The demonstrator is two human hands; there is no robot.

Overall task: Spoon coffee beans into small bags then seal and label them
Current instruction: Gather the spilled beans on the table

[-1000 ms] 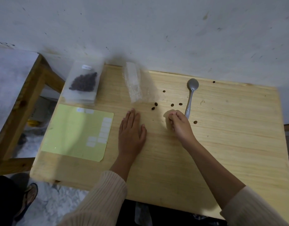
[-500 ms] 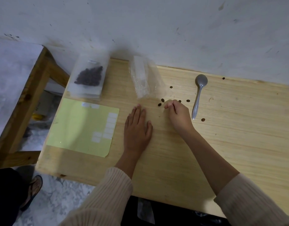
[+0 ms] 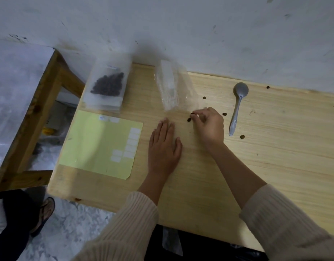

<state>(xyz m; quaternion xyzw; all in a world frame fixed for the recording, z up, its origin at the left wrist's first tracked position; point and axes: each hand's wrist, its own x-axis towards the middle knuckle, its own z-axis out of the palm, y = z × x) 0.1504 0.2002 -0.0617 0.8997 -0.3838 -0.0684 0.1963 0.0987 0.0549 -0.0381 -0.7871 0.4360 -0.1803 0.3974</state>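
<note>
Near the middle of the table [image 3: 275,166], toward its far edge, the right hand [image 3: 209,127] is curled, thumb and forefinger pinching what looks like a single coffee bean [image 3: 192,114] just beside the near end of the clear empty bags [image 3: 171,89]. The left hand [image 3: 164,147] lies flat on the wood close by, fingers straight and close together, holding nothing. Step in hand, as I read it: gathering spilled beans rather than spooning, since the spoon [image 3: 237,108] lies idle to the right of the working hand, bowl toward the wall. Loose beans [image 3: 189,120] are scattered: one just below the pinching fingertips, others around the spoon, one near the far edge. The next move probably calls for a fine fingertip pinch on each small, smooth bean, which may roll away, and a bag held open to receive them. A filled bag [image 3: 108,85], frosted, shows a dark heap of beans and a small white label near its top; it lies on a stack at the far left corner, and whether it is sealed cannot be told. A pale green label sheet [image 3: 98,142], white stickers along its right side, lies by the left edge.
</note>
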